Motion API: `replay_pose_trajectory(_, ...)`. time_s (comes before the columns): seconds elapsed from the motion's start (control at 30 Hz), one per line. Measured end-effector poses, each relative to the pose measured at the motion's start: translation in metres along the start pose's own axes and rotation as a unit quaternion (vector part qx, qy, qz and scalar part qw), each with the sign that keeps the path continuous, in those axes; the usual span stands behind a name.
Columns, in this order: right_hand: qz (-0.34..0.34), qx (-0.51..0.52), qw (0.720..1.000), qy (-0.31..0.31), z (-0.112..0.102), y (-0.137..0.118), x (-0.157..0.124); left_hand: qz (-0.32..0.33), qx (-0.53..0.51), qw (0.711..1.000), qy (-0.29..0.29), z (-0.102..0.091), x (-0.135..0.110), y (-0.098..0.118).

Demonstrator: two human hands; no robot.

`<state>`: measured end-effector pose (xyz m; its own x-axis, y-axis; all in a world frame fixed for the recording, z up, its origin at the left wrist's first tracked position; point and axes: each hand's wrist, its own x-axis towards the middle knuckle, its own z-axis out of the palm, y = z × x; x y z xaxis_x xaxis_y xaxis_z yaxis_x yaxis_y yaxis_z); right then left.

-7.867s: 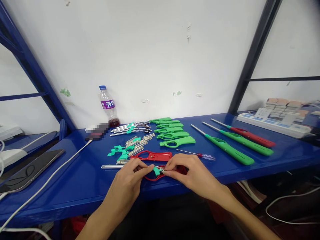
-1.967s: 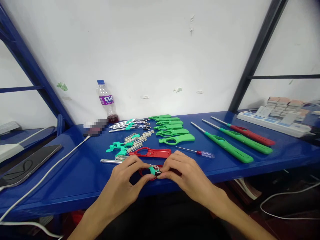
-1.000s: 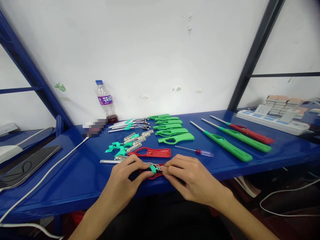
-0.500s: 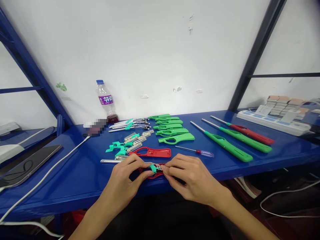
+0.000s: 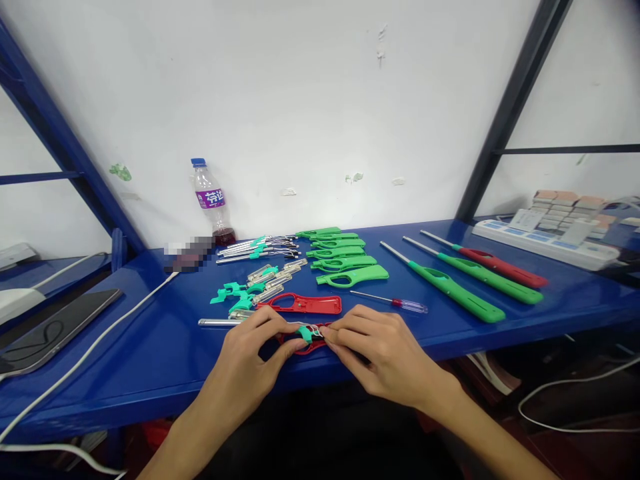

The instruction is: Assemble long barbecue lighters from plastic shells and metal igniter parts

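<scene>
So the half-built red casing (image 5: 313, 349) is lying on the blue desk (image 5: 165, 360), right by the front edge and under both hands. Its long axis runs side to side, trigger loop to the left, handle to the right under the palm. Left hand (image 5: 250, 347) has thumb and forefinger pinching the teal piece (image 5: 305, 334); right hand (image 5: 380, 343) has its fingertips closed up on the white wires (image 5: 316, 330). Compared with two seconds ago, the right fingers are bunched tighter and less of the black bit shows; half a second back looks nearly identical. One metal tube (image 5: 217, 323) points left, its right end hidden by the left hand.

Just behind is one spare red half (image 5: 315, 305), also lying side to side, then one screwdriver (image 5: 413, 307), tip to the left. Further back I count six green halves (image 5: 353, 276), overlapping. The clear tanks (image 5: 270, 292) overlap too much to count. Off right: three long lighters (image 5: 445, 288), two green and one red, rods angled back-left. Plus one bottle (image 5: 210, 199) by the wall.
</scene>
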<state>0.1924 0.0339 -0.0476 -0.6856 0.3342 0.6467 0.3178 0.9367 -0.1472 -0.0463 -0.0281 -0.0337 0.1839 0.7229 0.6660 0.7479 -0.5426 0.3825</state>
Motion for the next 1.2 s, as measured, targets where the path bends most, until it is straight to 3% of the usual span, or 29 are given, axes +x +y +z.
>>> replay_pose_trajectory(0.8, 0.041, 0.030, 0.999, 0.012, 0.001, -0.003, 0.004, 0.049, 0.042, 0.998, 0.016, 0.000, -0.004, -0.003)
replay_pose_trajectory(0.97, 0.057, 0.056, 0.996, 0.028, -0.001, -0.001, 0.003, 0.053, 0.069, 0.995, 0.039, -0.009, -0.009, -0.004)
replay_pose_trajectory(1.2, 0.110, 0.115, 0.987, -0.013, -0.004, 0.004, 0.003, 0.029, 0.138, 0.990, 0.027, -0.026, -0.013, -0.025)
